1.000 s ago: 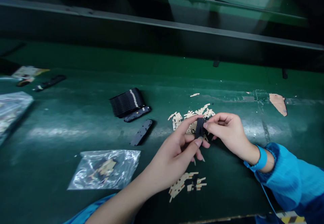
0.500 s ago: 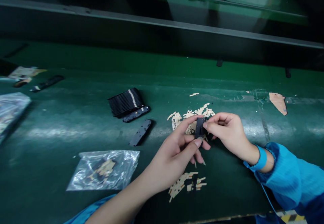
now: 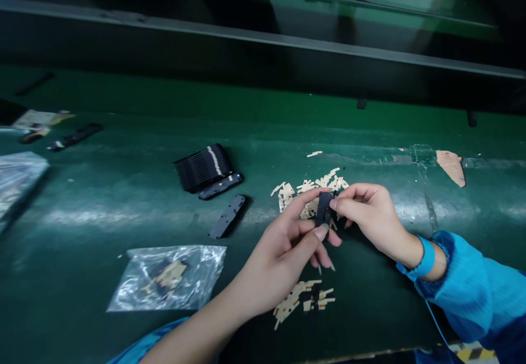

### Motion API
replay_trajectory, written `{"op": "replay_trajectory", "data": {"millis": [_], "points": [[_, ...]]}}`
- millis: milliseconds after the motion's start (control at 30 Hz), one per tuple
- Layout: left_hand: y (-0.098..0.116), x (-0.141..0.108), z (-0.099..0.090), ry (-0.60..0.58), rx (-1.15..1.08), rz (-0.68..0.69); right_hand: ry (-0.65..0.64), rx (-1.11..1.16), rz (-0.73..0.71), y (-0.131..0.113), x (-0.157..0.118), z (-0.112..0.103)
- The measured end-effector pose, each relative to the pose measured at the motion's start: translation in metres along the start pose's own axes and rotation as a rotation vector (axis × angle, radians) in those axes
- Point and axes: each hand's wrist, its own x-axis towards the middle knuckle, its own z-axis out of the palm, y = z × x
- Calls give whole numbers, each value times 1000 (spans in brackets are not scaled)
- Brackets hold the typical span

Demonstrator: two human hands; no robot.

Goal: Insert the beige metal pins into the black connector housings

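My left hand (image 3: 283, 249) grips a small dark plate (image 3: 323, 208) between thumb and fingers, holding it up on edge above the bench. At the plate's right edge, my right hand (image 3: 367, 213) is closed in a pinch. Whatever lies between those fingertips is too small and dark to make out. Behind the plate spreads a loose pile of cream-coloured flat pieces (image 3: 287, 195), partly covered by my hands. Below my left hand lies a second group of cream strips with brownish marks (image 3: 291, 303).
Left of my hands sit a row of stacked dark plates (image 3: 199, 169) and a single dark plate (image 3: 227, 216). A clear plastic bag (image 3: 197, 276) holds cream pieces. Another bag (image 3: 20, 175) lies at the far left. A torn tan scrap (image 3: 451, 166) lies right; a raised ledge (image 3: 263, 38) runs behind.
Both hands keep nearly the same pose around the dark plate. The view has shifted very slightly; nothing on the bench has visibly moved.
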Motion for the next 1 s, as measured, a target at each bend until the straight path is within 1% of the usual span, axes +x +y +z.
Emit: {"op": "replay_trajectory", "data": {"millis": [100, 367, 567, 733, 1000], "points": [[-2, -1, -1, -3, -17, 5, -20, 1, 27, -2, 1, -1], [1, -1, -2, 0, -40, -5, -42, -4, 23, -5, 1, -1], [2, 0, 0, 16, -30, -11, -8, -28, -45, -2, -2, 1], [1, 0, 0, 36, -9, -7, -23, -52, -96, 0, -2, 2], [2, 0, -1, 29, 9, 10, -38, -41, -70, 1, -1, 0]]}}
